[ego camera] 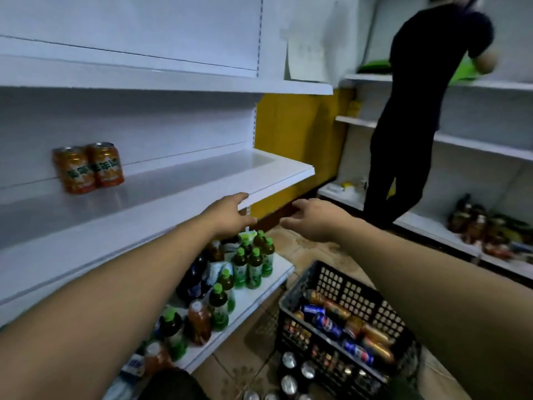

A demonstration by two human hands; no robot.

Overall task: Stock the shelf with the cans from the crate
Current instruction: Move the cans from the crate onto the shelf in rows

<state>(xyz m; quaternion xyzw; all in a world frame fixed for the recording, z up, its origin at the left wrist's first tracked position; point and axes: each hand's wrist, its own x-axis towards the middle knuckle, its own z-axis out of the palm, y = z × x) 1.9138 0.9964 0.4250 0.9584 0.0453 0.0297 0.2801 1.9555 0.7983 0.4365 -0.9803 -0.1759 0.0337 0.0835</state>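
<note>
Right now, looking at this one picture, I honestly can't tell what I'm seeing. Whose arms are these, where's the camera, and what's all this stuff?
There is no machine here. A person wears a wide-angle camera on the head, looking forward and down, so the two bare arms are that person's own. The left hand reaches toward the front edge of a white shelf, and the right hand is stretched out beside it. Both hands are open and hold nothing. Two orange cans stand side by side on that shelf. On the floor below, a dark crate holds more cans, blue and orange, lying loose. The lowest shelf carries green-capped bottles. Another person in dark clothes stands at the shelves on the far right.
</note>
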